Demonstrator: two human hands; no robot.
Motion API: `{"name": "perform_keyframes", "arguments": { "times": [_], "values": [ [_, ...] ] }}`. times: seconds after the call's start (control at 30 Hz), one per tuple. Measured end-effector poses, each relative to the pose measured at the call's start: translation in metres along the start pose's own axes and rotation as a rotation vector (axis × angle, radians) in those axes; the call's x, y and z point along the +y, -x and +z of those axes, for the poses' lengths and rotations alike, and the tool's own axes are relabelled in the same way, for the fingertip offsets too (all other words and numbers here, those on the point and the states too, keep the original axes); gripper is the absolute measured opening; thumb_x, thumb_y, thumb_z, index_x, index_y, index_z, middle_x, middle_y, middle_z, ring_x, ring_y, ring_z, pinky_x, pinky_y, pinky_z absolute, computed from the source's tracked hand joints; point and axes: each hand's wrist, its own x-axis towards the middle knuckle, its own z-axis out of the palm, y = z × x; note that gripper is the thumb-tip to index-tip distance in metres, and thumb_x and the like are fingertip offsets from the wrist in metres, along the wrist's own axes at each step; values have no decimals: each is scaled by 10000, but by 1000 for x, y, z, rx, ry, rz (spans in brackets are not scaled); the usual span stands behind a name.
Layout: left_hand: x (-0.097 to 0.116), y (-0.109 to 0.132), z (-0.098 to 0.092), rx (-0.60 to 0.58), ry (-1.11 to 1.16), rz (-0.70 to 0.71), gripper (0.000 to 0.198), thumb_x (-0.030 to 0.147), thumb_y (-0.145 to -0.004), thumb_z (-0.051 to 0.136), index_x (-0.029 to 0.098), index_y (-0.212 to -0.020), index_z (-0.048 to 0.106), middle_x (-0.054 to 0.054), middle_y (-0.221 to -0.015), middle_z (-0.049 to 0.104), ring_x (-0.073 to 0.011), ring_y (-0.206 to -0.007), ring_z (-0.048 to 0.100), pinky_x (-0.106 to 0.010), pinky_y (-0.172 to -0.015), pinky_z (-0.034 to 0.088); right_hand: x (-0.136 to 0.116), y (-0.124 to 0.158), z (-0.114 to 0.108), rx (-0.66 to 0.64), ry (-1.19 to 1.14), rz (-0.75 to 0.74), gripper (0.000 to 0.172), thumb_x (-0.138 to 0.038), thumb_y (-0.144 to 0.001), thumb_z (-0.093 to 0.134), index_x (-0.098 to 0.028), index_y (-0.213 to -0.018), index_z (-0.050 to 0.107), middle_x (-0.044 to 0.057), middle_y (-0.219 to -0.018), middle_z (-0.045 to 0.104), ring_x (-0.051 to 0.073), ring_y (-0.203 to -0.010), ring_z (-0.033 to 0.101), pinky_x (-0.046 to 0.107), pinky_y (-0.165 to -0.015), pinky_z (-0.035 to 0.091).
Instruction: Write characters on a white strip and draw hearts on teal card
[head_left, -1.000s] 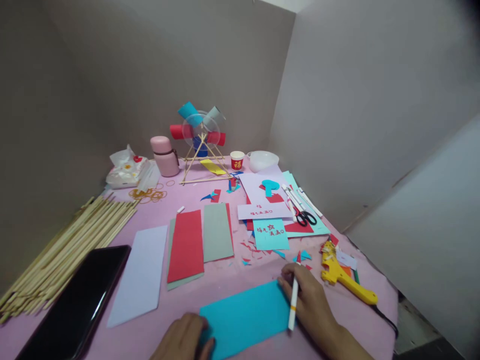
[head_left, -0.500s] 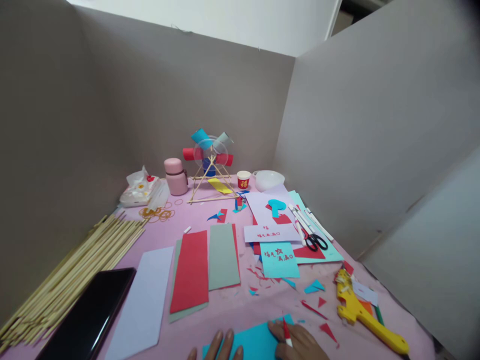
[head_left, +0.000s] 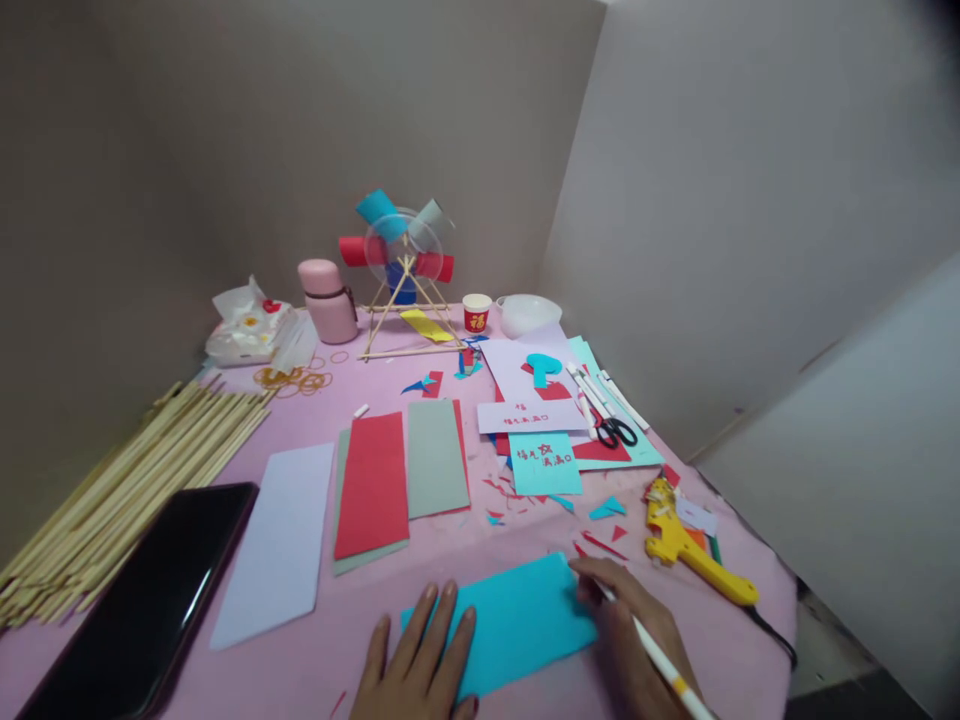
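A blue paper rectangle lies on the pink tabletop near the front edge. My left hand lies flat on its left end, fingers spread. My right hand grips a white marker with its tip at the paper's right edge. Beyond them lie a red sheet, a grey sheet and a lilac sheet.
A yellow glue gun lies to the right. Scissors and pens rest on written paper slips at the back right. A paper wheel model, pink flask and small cup stand at the back. Bamboo sticks and a black phone lie left.
The view dipped back down after tilting up. My left hand went from curled at the paper's edge to flat on it. The marker now slants back toward me.
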Motion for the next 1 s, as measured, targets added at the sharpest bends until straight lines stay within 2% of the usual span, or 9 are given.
{"name": "perform_keyframes", "arguments": {
  "times": [0.07, 0.13, 0.2, 0.27, 0.37, 0.53, 0.8, 1.0],
  "values": [
    [1, -4, -5, 2, 16, -32, 425, 358, -774, 501, 279, -1187, 563, -32, -1230, 617, -233, -1072, 581, -366, -823, 381, -17, -3, 12, -111, -207, 224, 415, -563, -882, 393, -227, -949, 627, 14, -635, 591, 181, -587, 546, 277, -528, 408],
    [3, -7, -9, 25, 31, -49, 356, 360, -765, 503, 283, -1096, 609, -35, -1175, 653, -236, -1028, 605, -379, -818, 371, -26, -5, 29, -198, -431, 370, 316, -513, -876, 455, -220, -918, 568, -19, -609, 566, 143, -547, 502, 243, -510, 391],
    [5, -8, -11, 31, 51, -52, 304, 370, -759, 509, 279, -1023, 629, -40, -1141, 671, -239, -1002, 616, -384, -813, 363, -29, -6, 47, -219, -594, 443, 262, -475, -836, 531, -215, -819, 508, -41, -580, 556, 114, -510, 465, 222, -501, 375],
    [6, -8, -10, 20, 74, -51, 288, 378, -759, 516, 272, -1005, 624, -47, -1150, 666, -242, -1011, 612, -389, -821, 351, -25, -6, 60, -204, -638, 481, 254, -430, -787, 590, -207, -740, 478, -55, -538, 536, 96, -478, 435, 208, -482, 352],
    [5, -5, -6, -20, 110, -59, 296, 389, -771, 521, 271, -1030, 603, -54, -1198, 638, -242, -1055, 588, -393, -853, 325, -16, -6, 65, -150, -613, 515, 200, -362, -771, 591, -201, -723, 483, -56, -524, 543, 94, -475, 446, 205, -477, 351],
    [4, 0, 0, -27, 160, -80, 295, 417, -806, 499, 275, -1046, 596, -51, -1220, 624, -232, -1081, 571, -351, -880, 315, -7, -9, 51, 7, -579, 520, 147, -323, -786, 582, -211, -760, 491, -43, -571, 593, 113, -520, 499, 225, -518, 399],
    [3, 2, -4, 62, 139, -26, 255, 340, -832, 475, 263, -1035, 608, -38, -1107, 685, -198, -983, 622, -347, -875, 348, -4, -10, 49, 50, -551, 507, 159, -345, -794, 598, -216, -775, 507, -34, -595, 602, 127, -546, 511, 243, -535, 413],
    [5, 3, 5, 99, 101, 1, 261, 364, -814, 482, 265, -1011, 622, -36, -1099, 689, -211, -964, 638, -343, -804, 426, -5, -15, 39, 333, -519, 387, 146, -365, -826, 582, -240, -828, 506, -37, -681, 613, 131, -609, 531, 246, -584, 429]
  ]
}}
